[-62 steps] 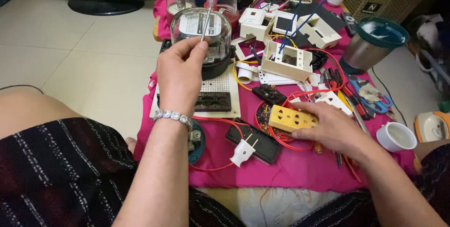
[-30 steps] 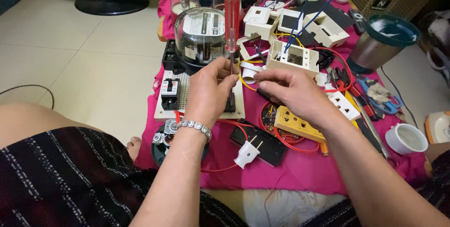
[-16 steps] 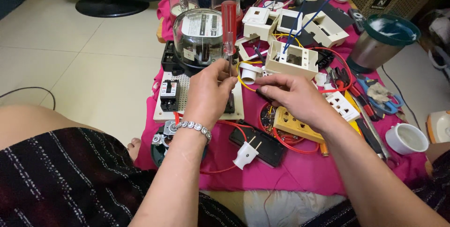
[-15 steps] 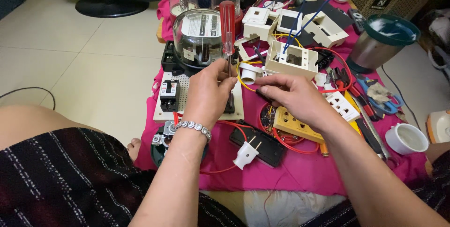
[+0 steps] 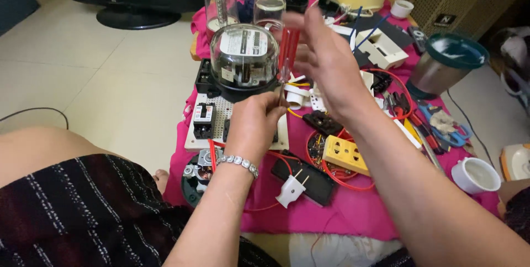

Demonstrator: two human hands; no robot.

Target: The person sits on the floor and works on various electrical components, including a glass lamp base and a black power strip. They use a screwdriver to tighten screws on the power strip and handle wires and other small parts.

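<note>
A glass-domed meter [image 5: 243,57] stood near the far edge of the pink cloth [image 5: 353,212]. A yellow socket [image 5: 346,154] lay on coiled red wire toward the middle, a white plug [image 5: 291,188] near the front edge, a white cup [image 5: 476,175] at the right edge.

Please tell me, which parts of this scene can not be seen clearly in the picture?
- Head view: the tip of the red screwdriver is hidden inside the left hand.
- The white boxes behind the right hand are mostly covered by it.
- The fingertips of the right hand are blurred.
- The white dish is cut off by the right edge.
- The print on the glass-domed meter is too small.
</note>
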